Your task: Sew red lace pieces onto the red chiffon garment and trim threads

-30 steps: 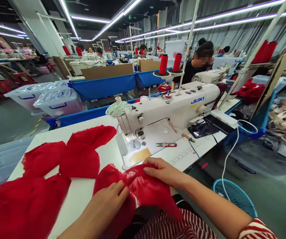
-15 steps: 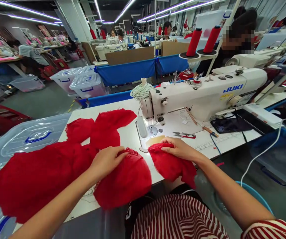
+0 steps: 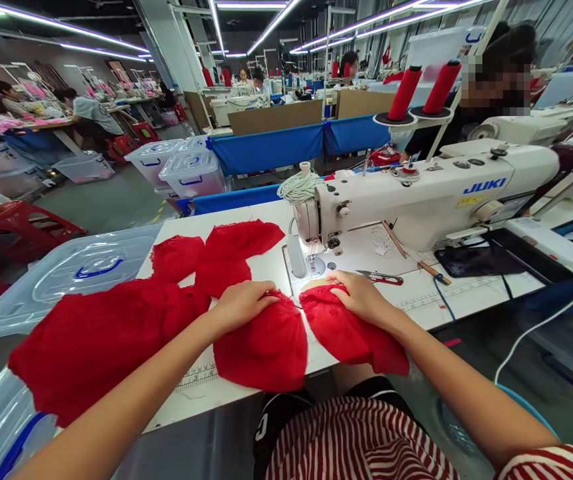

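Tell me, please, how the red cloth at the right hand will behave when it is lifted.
The red cloth would likely be floppy, as its lower end droops past the edge of the table. It may crease easily, since folds show below the right hand. It is probably light, for it looks thin.

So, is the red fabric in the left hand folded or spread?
Spread: the lace-edged red fabric fans out below the left hand.
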{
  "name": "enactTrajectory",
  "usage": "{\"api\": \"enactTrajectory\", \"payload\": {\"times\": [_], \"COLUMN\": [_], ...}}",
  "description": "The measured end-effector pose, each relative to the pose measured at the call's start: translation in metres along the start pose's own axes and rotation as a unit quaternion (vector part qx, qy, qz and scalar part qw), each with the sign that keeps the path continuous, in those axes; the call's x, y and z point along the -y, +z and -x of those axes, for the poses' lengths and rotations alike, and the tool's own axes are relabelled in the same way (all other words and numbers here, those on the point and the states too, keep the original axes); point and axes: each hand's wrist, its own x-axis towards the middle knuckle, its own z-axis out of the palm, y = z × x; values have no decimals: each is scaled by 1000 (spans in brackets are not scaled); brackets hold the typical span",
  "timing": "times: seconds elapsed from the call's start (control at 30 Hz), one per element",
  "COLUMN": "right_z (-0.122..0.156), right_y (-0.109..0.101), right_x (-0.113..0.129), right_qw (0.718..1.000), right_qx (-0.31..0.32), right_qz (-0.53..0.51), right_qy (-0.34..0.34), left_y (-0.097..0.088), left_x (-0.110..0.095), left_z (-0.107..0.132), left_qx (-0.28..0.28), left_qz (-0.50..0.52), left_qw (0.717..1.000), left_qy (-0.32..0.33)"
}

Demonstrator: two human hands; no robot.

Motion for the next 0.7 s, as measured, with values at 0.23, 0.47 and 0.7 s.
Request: {"api": "enactTrajectory", "payload": {"times": [0.23,0.47,0.7], "right_z": [1,4,5], "right_y": [4,12,14], "right_x": [-5,-11,-12], "right_qw": [995,976,970], "right_qx": [-61,-129,-140], "right_qz": [-1,-21,-9], "right_qy": [-75,-174,-198], "left_y": [10,13,24], "left_x": [-5,-8,-14], "left_z": [0,-2,-4], "left_qx": [-21,-33,-48], "left_qz": [-10,28,7], "left_qw": [999,996,995], "left_qy": [38,80,89]}}
